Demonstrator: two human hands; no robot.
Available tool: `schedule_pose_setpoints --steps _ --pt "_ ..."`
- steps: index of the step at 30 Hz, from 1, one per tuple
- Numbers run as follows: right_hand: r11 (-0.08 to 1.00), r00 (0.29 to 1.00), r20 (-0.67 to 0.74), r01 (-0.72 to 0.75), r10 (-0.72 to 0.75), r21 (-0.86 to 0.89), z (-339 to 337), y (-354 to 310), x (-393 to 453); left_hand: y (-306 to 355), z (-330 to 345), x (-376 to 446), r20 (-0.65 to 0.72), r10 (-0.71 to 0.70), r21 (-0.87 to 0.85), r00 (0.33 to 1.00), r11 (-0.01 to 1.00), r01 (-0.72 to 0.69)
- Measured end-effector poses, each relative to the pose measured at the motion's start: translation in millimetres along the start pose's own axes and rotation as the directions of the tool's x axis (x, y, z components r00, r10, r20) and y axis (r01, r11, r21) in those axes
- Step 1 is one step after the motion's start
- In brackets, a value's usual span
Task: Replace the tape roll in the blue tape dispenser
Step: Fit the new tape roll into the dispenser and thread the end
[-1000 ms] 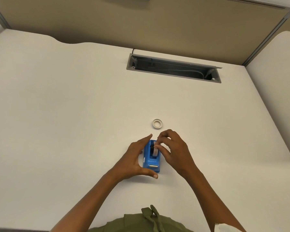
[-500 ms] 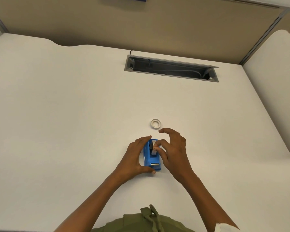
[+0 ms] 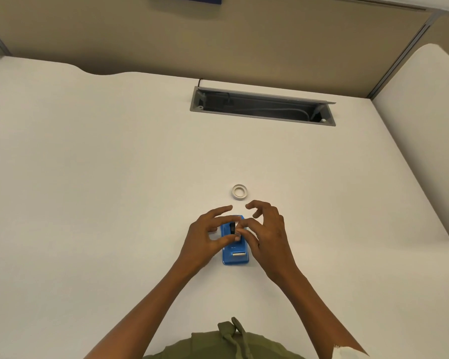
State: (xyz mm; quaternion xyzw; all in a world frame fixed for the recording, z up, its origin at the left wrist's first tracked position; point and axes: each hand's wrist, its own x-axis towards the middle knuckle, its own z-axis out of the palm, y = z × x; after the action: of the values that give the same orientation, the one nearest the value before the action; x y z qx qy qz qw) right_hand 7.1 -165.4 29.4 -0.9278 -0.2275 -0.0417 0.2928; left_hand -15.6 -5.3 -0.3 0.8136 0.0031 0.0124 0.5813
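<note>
Left hand (image 3: pixel 202 238) and right hand (image 3: pixel 268 233) pinch the roll area of an unlabelled blue plastic tape dispenser (image 3: pixel 236 251); a white tape ring (image 3: pixel 239 190) lies just beyond.

One blue tape dispenser (image 3: pixel 235 251) sits on one white desk (image 3: pixel 114 177), with one loose tape ring (image 3: pixel 239 190) just beyond it. Two bare hands, left (image 3: pixel 205 238) and right (image 3: pixel 267 234), meet over the dispenser. One open cable tray (image 3: pixel 262 107) is set in the desktop.
</note>
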Motion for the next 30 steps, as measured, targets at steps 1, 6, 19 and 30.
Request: schedule_pose_setpoints --steps 1,6,19,30 --pt "1.000 1.000 0.005 -0.002 0.002 0.000 1 0 0 1 1 0 -0.014 0.000 -0.004 1.000 1.000 0.000" --pt "0.996 0.999 -0.017 -0.047 0.048 0.075 0 -2 -1 2 2 0 -0.047 -0.057 -0.078 0.997 0.996 0.053" --pt "0.778 0.885 0.020 -0.420 0.466 0.467 1 -4 -13 -1 1 3 -0.018 -0.100 -0.084 0.995 0.992 0.098" --pt "0.181 0.556 0.513 -0.774 0.654 0.607 -11 -16 -3 -3 3 -1 0.005 0.005 -0.019 1.000 1.000 -0.005"
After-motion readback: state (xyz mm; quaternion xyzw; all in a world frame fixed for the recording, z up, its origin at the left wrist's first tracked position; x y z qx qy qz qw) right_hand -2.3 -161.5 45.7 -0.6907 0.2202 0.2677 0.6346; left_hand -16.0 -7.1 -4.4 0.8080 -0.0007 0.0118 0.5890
